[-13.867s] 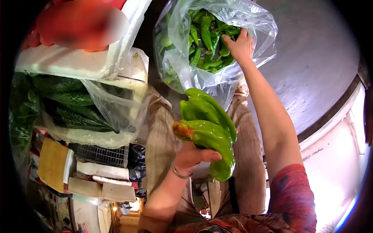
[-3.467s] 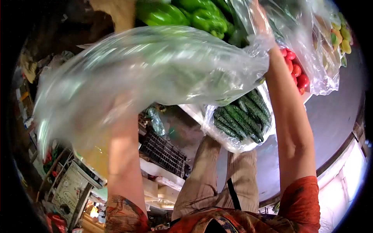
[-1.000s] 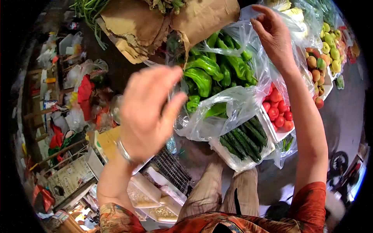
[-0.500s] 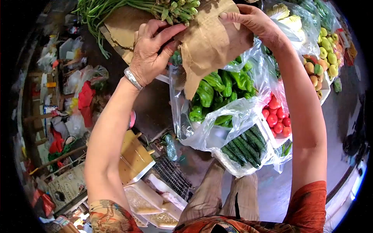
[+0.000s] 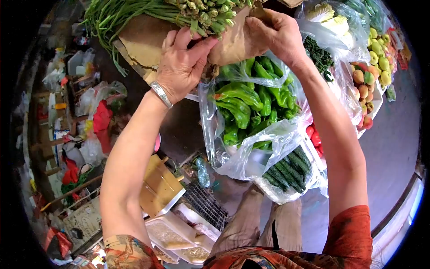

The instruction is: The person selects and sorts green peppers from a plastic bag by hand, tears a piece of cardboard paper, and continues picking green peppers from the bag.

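A bundle of long thin green stalks (image 5: 208, 15) lies at the top on brown cardboard (image 5: 141, 42), its cut ends pointing right. My left hand (image 5: 181, 65), with a silver bangle at its wrist, has bent fingers against the lower edge of those ends. What its fingertips grip is hidden. To the right, my right hand (image 5: 282, 40) pinches a sheet of brown paper (image 5: 235, 45) between thumb and fingers. The paper reaches left under the stalk ends. Just below both hands, green peppers (image 5: 251, 103) fill a box lined with clear plastic.
Cucumbers (image 5: 289, 170) sit in a white tray near my legs. Red tomatoes (image 5: 316, 140) are partly behind my right forearm. Peaches (image 5: 363, 87), green-yellow fruit (image 5: 380, 56) and cabbage (image 5: 333, 24) are farther right. Wooden drawers (image 5: 159, 186) and a plastic bottle (image 5: 202, 172) lie lower left.
The brown paper, which hung over the peppers, has moved up and tucked under the stalk ends; more peppers show. My right hand has shifted left and slightly down, and my left hand slightly down.
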Motion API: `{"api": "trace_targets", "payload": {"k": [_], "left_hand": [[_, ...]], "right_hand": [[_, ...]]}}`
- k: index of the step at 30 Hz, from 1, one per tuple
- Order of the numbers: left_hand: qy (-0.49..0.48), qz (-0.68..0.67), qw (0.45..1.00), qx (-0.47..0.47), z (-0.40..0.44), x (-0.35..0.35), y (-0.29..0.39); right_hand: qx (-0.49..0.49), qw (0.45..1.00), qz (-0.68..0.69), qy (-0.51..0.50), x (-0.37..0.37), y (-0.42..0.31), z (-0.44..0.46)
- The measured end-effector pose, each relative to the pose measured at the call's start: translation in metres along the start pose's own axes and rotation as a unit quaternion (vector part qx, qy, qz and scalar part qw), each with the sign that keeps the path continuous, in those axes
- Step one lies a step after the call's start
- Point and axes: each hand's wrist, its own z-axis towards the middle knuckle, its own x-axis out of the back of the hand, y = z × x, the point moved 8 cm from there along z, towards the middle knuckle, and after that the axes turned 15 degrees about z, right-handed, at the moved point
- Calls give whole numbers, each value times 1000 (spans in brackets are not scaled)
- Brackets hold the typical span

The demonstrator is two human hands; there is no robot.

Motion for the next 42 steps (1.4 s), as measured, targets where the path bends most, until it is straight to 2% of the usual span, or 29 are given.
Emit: {"api": "trace_targets", "payload": {"k": [2, 4, 5, 12, 14, 16, 18, 22, 26, 30, 32, 34, 36, 37, 38, 40, 42], "left_hand": [[-14, 11, 1000, 2, 0, 0, 1], [-22, 21, 1000, 6, 2, 0, 0], [-22, 18, 1000, 7, 2, 0, 0], [-9, 21, 1000, 2, -2, -3, -1], [-13, 23, 1000, 9, -3, -3, -1], [-16, 23, 999, 15, -3, -2, 0], [6, 19, 1000, 13, -3, 1, -1], [6, -19, 1000, 5, -1, 4, 0], [36, -48, 998, 12, -5, 2, -6], [38, -63, 997, 16, -2, 9, -5], [-25, -29, 998, 45, -2, 5, -6], [-45, -16, 996, 71, -10, 16, 6], [-70, -49, 991, 103, -24, 40, 32], [-79, 9, 991, 104, -39, 59, 55], [-105, 5, 986, 130, -53, 74, 79], [-155, -65, 970, 174, -96, 91, 125], [-169, -133, 939, 270, -144, 109, 174]], "right_hand": [[6, 999, 41, 24, -4, -7, -8], [78, 993, -88, 25, -5, -25, -15], [113, 989, -85, 44, -3, -31, -19], [127, 983, -105, 81, -7, -52, -47], [171, 976, -124, 46, -18, -68, -64], [169, 980, -92, 45, -28, -93, -83], [137, 982, -127, 34, -26, -95, -94], [156, 977, -143, -39, -44, -121, -141], [177, 973, -64, -133, -61, -163, -201], [226, 961, 26, -157, -61, -202, -266], [192, 948, 94, -237, -62, -214, -300], [171, 945, 121, -251, -54, -219, -336], [-9, 923, 267, -276, -46, -202, -367], [-45, 928, 284, -236, -38, -189, -389], [-46, 926, 288, -240, -25, -186, -402], [-200, 917, 285, -196, 9, -154, -428], [-275, 928, 196, -156, 48, -135, -451]]}}
